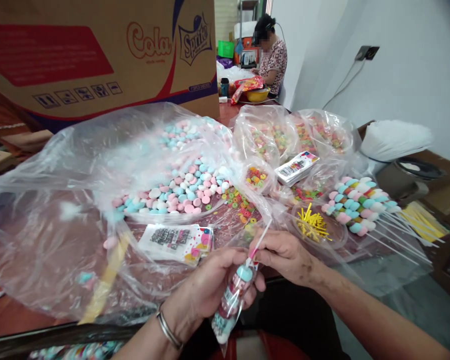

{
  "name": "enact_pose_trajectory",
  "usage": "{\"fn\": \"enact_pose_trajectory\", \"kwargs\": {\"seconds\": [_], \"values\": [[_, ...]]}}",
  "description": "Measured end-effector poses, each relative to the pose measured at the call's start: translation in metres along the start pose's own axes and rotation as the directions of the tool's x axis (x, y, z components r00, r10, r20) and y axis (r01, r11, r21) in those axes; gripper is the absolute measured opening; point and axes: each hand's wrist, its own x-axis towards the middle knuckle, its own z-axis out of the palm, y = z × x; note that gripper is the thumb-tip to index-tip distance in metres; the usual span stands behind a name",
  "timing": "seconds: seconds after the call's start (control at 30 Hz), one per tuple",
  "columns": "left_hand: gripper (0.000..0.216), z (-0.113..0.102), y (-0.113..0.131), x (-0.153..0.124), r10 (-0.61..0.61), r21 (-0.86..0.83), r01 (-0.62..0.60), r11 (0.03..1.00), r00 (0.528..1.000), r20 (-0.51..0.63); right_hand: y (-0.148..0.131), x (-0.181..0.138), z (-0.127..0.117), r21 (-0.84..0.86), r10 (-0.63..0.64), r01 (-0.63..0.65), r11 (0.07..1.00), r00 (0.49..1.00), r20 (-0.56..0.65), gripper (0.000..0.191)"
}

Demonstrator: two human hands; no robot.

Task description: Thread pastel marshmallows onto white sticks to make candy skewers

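A marshmallow candy skewer [235,295] in a clear printed sleeve lies at the lower middle, tilted, its white stick [263,236] pointing up to the right. My left hand [206,280] is wrapped round the sleeve near its gathered mouth. At that mouth, where the stick comes out, the fingers of my right hand [285,256] pinch the gathered plastic and the stick; whether a tie is between them I cannot tell. Yellow twist ties [313,223] fill a clear dish beyond my right hand. A stack of printed sleeves [176,242] lies beyond my left hand.
Pink, blue and white marshmallows [187,190] spill from a large clear bag. Ring candies [243,202] and bags of them lie behind. Finished skewers [362,205] are piled at right, near more yellow ties [423,222]. A big carton [105,55] stands at back left; another person [273,60] sits far off.
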Motion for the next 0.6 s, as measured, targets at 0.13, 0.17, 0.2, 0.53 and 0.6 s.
{"fn": "enact_pose_trajectory", "kwargs": {"seconds": [0.13,0.17,0.2,0.53,0.6], "values": [[0.044,-0.004,-0.002,-0.002,-0.024,0.011,0.022,1.000,0.984,0.179,-0.004,0.002,-0.002,-0.141,-0.041,0.045,0.989,0.999,0.028,0.024],[0.040,-0.004,-0.001,-0.003,-0.005,0.016,0.002,1.000,0.982,0.187,-0.006,0.002,-0.001,-0.165,-0.032,0.036,0.986,0.999,0.029,0.024],[0.036,-0.003,-0.001,-0.003,0.021,0.026,-0.026,0.999,0.983,0.181,-0.007,0.002,0.000,-0.185,-0.022,0.026,0.982,0.999,0.024,0.024],[0.031,0.000,0.002,-0.008,0.129,0.242,-0.120,0.963,0.991,-0.024,-0.031,-0.016,0.006,-0.826,-0.337,0.290,0.483,0.933,0.131,0.032],[0.034,-0.001,0.001,-0.009,0.051,0.266,-0.056,0.962,0.998,0.026,-0.036,-0.017,0.006,-0.805,-0.317,0.404,0.435,0.905,0.283,0.035]]}}
